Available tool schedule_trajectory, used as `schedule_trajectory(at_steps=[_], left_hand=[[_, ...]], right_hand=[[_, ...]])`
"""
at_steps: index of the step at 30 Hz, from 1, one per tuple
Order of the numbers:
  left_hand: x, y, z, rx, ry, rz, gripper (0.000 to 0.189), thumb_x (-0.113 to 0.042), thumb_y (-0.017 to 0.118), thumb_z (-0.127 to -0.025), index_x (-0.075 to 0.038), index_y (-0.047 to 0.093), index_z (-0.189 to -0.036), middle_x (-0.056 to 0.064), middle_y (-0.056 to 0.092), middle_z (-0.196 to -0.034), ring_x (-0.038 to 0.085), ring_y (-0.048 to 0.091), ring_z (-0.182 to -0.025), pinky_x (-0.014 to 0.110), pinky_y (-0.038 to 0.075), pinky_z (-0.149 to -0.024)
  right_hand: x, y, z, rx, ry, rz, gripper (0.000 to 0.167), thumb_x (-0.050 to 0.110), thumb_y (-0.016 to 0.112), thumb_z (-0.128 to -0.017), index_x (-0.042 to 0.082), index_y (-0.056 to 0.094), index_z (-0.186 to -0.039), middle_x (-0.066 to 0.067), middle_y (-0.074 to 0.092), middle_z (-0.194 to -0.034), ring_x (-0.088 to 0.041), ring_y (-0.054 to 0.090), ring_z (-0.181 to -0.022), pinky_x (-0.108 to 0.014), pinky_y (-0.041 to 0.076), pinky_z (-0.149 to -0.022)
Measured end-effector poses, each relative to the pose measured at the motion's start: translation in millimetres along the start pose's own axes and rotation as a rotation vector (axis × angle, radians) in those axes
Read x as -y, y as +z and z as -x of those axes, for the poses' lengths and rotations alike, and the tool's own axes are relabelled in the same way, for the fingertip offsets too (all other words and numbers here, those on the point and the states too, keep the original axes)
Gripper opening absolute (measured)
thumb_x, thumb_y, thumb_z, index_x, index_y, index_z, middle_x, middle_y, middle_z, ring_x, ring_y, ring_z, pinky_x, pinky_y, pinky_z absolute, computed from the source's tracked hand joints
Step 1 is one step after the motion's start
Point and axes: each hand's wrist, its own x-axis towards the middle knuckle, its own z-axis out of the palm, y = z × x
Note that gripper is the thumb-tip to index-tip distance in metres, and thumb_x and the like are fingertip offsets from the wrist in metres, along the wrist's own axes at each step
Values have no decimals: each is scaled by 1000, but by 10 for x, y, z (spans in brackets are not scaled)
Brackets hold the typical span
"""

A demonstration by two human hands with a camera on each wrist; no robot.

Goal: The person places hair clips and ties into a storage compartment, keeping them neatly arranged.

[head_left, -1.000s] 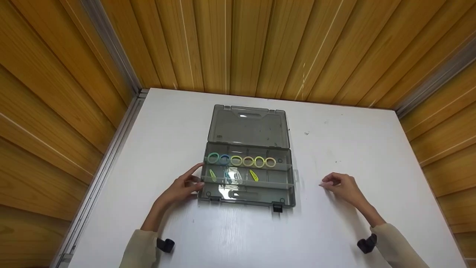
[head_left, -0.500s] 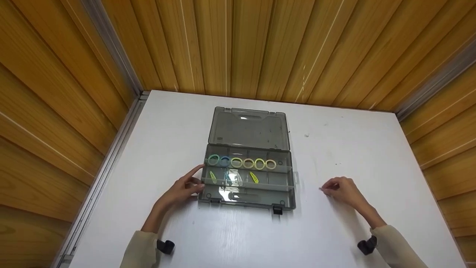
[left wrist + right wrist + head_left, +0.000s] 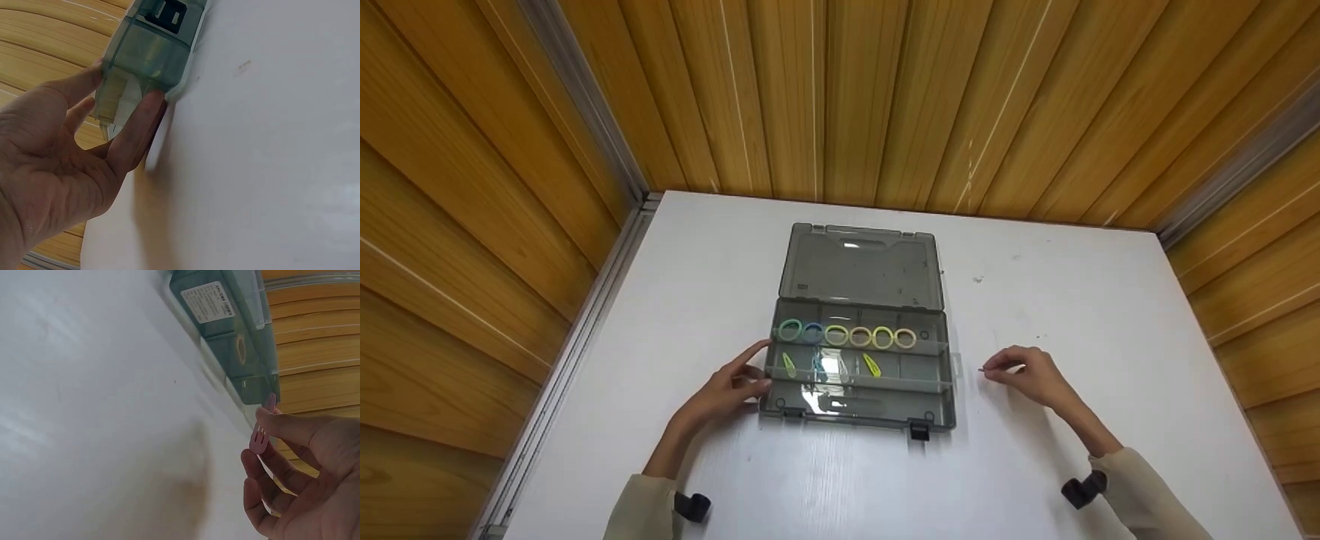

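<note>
A grey see-through compartment box (image 3: 859,403) lies with its lid (image 3: 859,266) laid back. Several coloured hair ties (image 3: 836,334) line its back row. In the middle row are several snap hair clips, among them a yellow clip (image 3: 872,365) and a green clip (image 3: 789,365). My left hand (image 3: 725,394) touches the box's left side with spread fingers; in the left wrist view its fingertips (image 3: 153,101) rest against the end wall. Right of the box, my right hand (image 3: 1033,376) pinches a pink snap hair clip (image 3: 260,437) between thumb and fingers, its narrow end sticking out.
A white table (image 3: 870,487) bears the box. Wood-patterned panels (image 3: 855,97) stand behind and at both sides, with a metal rail (image 3: 607,292) along the left edge. A latch (image 3: 919,430) juts from the box's front, and a clear divider end (image 3: 957,366) pokes out at right.
My right hand has shifted left toward the box with the pink hair clip, which it pinched in the earlier frames too. My left hand stays at the box's side. The view has tilted slightly up.
</note>
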Motion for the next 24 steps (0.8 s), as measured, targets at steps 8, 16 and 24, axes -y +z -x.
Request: schedule_trajectory(at_steps=[8,16,24], left_hand=[[3,-13,-3,-2,6,-17,74,-27,67,-100,-26,28,-163,24,59,-125,24,65,-104,46,59,-93],[10,-4,-24,7,20,-28,73,-26,67,-100,-26,28,-163,24,61,-125,27,68,-106,48,58,-93],[0,-11,-29,-2,1,-53,73,-28,66,-101,-27,28,-163,24,61,-126,28,68,-107,47,58,-95]], right_hand=[[282,145,-219,-45,0,-101,11,10,77,-91,3,75,-99,-14,76,-95,-9,70,-81,-19,56,-71],[529,342,-304,-29,-31,-182,12,11,74,-94,2,74,-102,-12,75,-90,-4,66,-78,-19,55,-71],[657,517,-392,45,-89,-171,15,12,75,-93,2,74,-104,-14,75,-93,-6,65,-79,-18,54,-72]])
